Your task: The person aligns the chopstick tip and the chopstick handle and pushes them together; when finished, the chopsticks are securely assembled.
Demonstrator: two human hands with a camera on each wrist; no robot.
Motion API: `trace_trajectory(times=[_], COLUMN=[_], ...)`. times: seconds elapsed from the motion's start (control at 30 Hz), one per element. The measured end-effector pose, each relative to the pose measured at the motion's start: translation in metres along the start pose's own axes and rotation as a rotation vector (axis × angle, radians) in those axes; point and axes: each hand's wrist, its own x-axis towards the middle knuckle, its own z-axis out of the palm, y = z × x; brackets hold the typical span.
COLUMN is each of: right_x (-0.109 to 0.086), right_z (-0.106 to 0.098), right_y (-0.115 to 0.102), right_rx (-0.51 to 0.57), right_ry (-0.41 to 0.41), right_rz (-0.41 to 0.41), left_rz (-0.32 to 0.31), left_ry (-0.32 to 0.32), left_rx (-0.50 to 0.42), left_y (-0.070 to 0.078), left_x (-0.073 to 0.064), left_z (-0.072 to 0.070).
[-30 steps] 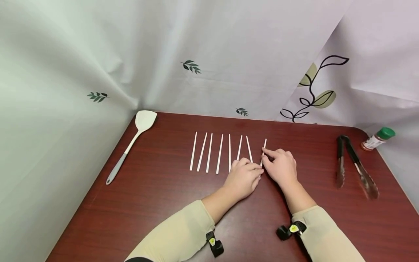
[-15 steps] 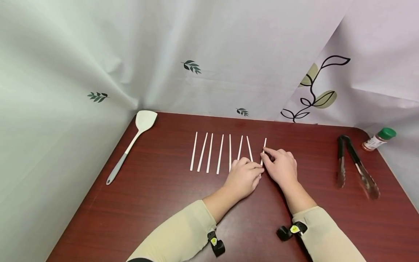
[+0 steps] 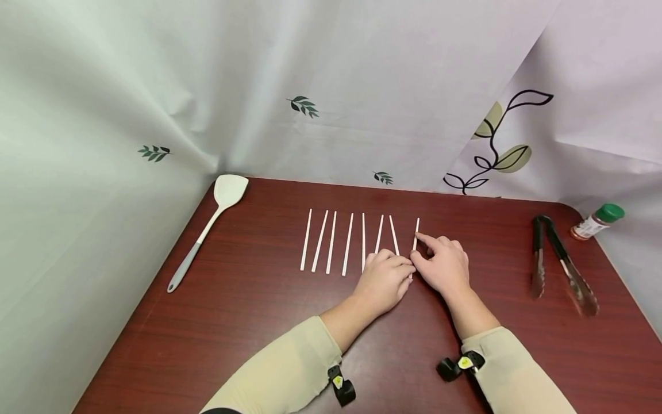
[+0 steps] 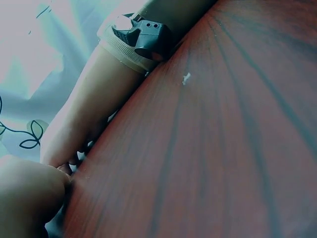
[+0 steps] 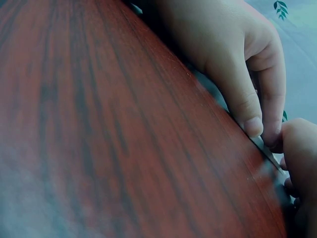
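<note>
A row of several white chopsticks (image 3: 348, 244) lies on the dark red table (image 3: 207, 351), pointing away from the person. At the row's right end, the last chopstick (image 3: 416, 226) stands a little apart, with both hands on it. My left hand (image 3: 384, 282) reaches over the near ends of its neighbours and pinches this chopstick near its lower end. Further up, my right hand (image 3: 445, 264) holds it between forefinger and thumb. In the right wrist view, the right thumb (image 5: 253, 124) and forefinger come down close to the left hand (image 5: 302, 153). My left fingers hide part of the chopstick.
At the left lies a white spatula (image 3: 227, 192) with a grey handle. Metal tongs (image 3: 554, 236) with black handles lie to the right, beside a green-capped seasoning bottle (image 3: 595, 223). A leaf-patterned white curtain (image 3: 351, 138) hangs behind the table.
The right thumb has slid down the rightmost chopstick, further from the forefinger. The chopstick's far end has shifted slightly left. My left hand has hardly moved.
</note>
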Motion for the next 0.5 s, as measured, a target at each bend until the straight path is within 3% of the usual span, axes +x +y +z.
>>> trace_trajectory(times=[0.5], right_x=[-0.0013], right_z=[-0.0039], right_y=[0.0007], right_rx=[-0.007], right_ry=[-0.027], right_rz=[-0.010], left_rz=[0.003], left_ry=[0.029], left_rx=[-0.002], left_y=[0.0023], left_x=[-0.0002], left_z=[0.0003])
